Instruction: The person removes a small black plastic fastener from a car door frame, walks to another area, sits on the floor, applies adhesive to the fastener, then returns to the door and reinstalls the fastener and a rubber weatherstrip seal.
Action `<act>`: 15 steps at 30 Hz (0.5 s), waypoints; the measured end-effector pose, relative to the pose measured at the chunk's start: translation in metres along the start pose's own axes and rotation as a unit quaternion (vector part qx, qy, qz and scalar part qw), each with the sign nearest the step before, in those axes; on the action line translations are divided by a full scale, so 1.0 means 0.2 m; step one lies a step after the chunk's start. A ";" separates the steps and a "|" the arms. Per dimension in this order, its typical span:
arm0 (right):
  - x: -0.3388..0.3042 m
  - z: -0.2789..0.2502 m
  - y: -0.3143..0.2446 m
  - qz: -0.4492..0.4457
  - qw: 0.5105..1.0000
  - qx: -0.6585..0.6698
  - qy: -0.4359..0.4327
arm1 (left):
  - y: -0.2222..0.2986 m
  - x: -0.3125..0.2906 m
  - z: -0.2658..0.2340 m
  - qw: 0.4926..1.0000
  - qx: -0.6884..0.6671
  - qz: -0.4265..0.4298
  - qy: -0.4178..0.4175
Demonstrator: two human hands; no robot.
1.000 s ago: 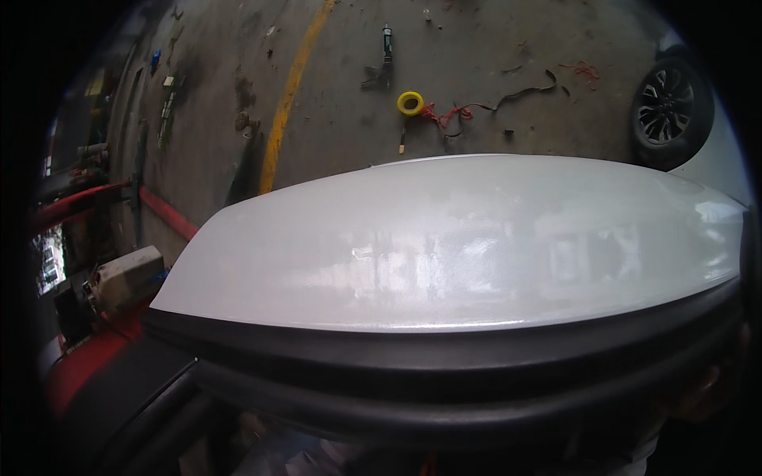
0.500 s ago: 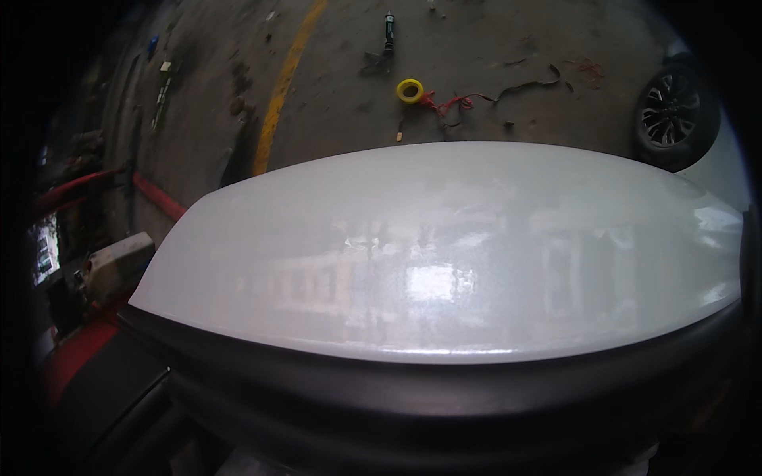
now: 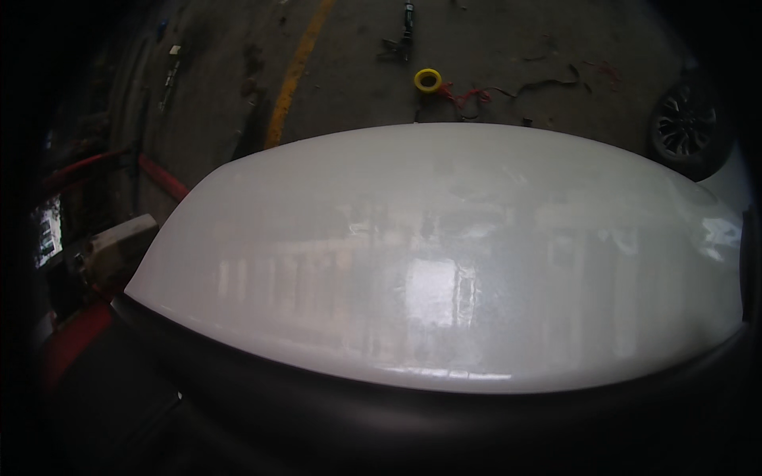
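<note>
A large, glossy white curved panel point(image 3: 492, 198), like a car bumper cover, fills the middle of the head view. Its surface carries bright window-like reflections. Along its lower edge runs a dark trim strip point(image 3: 444, 420) with a dull, smooth finish. Neither my left hand nor my right hand shows; whatever lies below the panel is hidden by it or lost in darkness.
Beyond the panel, a yellow tape roll point(image 3: 428, 80) lies on the grey floor beside tangled red string. A green-and-black tool point(image 3: 407, 24) lies behind it. A car wheel point(image 3: 686, 127) stands at right. At left are red bars point(image 3: 163, 178) and a pale box-like object point(image 3: 123, 238).
The white panel takes up more of the view, its lower edge further down and its upper edge higher. Floor items have shifted slightly right, and a small yellowish piece is now hidden.
</note>
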State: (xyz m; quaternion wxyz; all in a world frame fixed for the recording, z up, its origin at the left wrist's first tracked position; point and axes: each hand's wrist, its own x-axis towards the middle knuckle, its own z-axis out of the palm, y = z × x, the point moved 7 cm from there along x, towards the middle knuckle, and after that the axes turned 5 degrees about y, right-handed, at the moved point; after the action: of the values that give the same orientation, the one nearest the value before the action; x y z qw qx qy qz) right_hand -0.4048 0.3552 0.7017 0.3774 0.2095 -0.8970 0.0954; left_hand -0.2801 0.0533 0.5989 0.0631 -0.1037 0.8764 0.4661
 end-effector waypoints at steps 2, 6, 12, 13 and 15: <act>0.01 0.01 0.00 0.000 1.000 0.004 -0.001 | 0.00 0.00 0.00 1.000 0.001 -0.002 -0.002; 0.02 0.01 -0.01 0.000 1.000 0.008 -0.006 | 0.00 0.01 -0.02 1.000 -0.001 -0.002 -0.006; 0.04 0.01 -0.02 -0.004 1.000 0.017 -0.008 | 0.01 0.01 -0.03 1.000 0.002 0.014 -0.004; 0.04 0.01 -0.02 -0.006 1.000 0.018 -0.009 | 0.01 0.02 -0.03 1.000 0.004 0.016 -0.003; 0.04 0.01 -0.02 -0.009 1.000 0.021 -0.009 | 0.02 0.02 -0.03 1.000 0.005 0.023 -0.002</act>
State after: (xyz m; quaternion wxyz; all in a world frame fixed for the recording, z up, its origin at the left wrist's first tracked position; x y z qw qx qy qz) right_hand -0.4094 0.3479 0.7065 0.3653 0.2267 -0.8963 0.1088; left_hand -0.2845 0.0491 0.6042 0.0549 -0.0819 0.8809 0.4630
